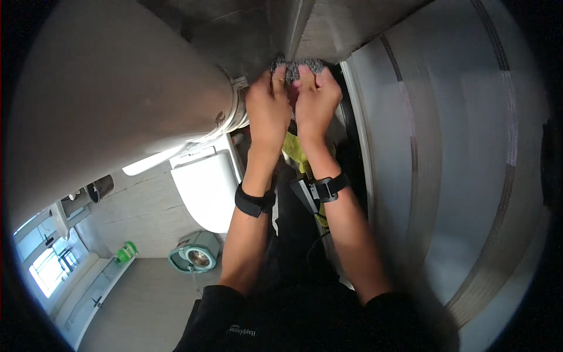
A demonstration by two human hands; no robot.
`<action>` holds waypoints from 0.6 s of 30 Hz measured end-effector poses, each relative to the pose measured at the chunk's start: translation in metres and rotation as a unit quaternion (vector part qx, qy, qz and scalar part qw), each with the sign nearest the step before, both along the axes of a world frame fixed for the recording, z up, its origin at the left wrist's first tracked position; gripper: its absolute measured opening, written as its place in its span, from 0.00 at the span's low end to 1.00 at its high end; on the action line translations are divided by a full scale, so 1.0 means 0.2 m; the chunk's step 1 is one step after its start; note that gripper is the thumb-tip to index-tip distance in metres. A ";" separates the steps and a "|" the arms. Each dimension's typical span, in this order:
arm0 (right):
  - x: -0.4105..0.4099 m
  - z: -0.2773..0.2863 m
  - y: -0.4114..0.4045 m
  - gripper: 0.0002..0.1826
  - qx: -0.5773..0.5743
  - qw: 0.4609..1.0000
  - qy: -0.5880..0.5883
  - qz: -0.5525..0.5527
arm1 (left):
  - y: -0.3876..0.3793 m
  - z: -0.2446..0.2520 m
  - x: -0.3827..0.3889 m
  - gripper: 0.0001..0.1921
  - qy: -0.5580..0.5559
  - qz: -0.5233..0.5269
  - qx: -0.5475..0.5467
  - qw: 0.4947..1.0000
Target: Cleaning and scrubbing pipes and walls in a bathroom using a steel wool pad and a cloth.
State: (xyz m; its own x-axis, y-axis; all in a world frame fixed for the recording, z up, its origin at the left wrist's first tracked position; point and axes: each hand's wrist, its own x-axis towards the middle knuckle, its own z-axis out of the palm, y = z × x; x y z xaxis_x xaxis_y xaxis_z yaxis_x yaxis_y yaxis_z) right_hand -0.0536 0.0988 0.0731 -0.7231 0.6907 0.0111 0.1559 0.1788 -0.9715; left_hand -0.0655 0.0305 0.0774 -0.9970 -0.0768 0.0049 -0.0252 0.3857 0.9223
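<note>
My left hand and my right hand are side by side at the top centre. Between thumbs and fingers they pinch a grey speckled cloth-like pad, which stretches across both hands. Its exact material is hard to tell, and the fingers cover parts of it. Just beyond the pad runs a pale vertical edge, and whether the pad touches it I cannot tell. A black strap circles my left wrist; the right wrist wears a black band beside a small device. Below the hands shows a yellow-green cloth-like thing.
A large pale surface bulges in from the left. Striped curtain-like sheeting with a white edge borders the right. Further down left are a white toilet, a teal mop bucket and a green bottle on a ledge.
</note>
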 end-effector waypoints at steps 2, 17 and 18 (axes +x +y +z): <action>-0.02 0.09 0.02 0.13 0.003 1.000 0.004 -0.004 | 0.02 0.12 0.01 0.15 0.003 -0.007 0.044 0.999; -0.04 0.14 0.04 0.15 0.016 0.998 0.066 -0.014 | 0.05 0.15 0.02 0.12 0.095 -0.001 -0.019 0.995; -0.04 0.07 0.04 0.15 0.034 0.998 0.050 -0.014 | 0.06 0.11 0.03 0.12 0.064 -0.005 -0.057 0.996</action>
